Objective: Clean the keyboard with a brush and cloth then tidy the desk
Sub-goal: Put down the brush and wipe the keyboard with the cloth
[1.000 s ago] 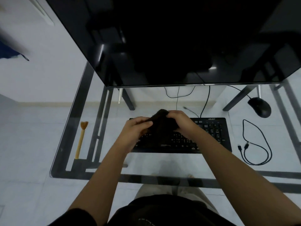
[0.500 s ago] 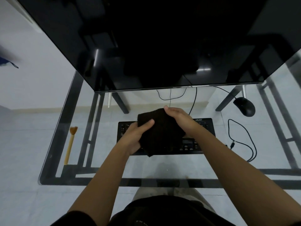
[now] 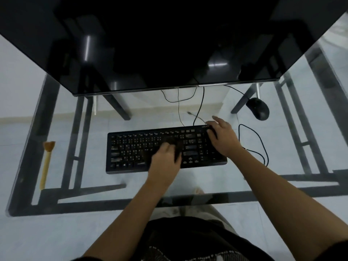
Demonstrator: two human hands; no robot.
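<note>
Left hand (image 3: 165,159) grips dark cloth (image 3: 178,147) (blurred) on middle of keyboard (image 3: 131,147), desk (image 3: 207,178) centre. Right hand (image 3: 223,136), fingers spread, rests on keyboard's far right corner. Brush (image 3: 46,164) near desk's left edge.

Looks like a home computer setup, or maybe a small office, can't say which. A black keyboard (image 3: 131,149) sits on a glass desk (image 3: 131,185), with a big dark monitor (image 3: 169,44) right behind it. A wired mouse (image 3: 258,108) is off to its back right and a loose cable (image 3: 260,140) just right of it. Pale floor tiles (image 3: 47,238) show below the keyboard, and a plain white wall (image 3: 18,81) behind it.
</note>
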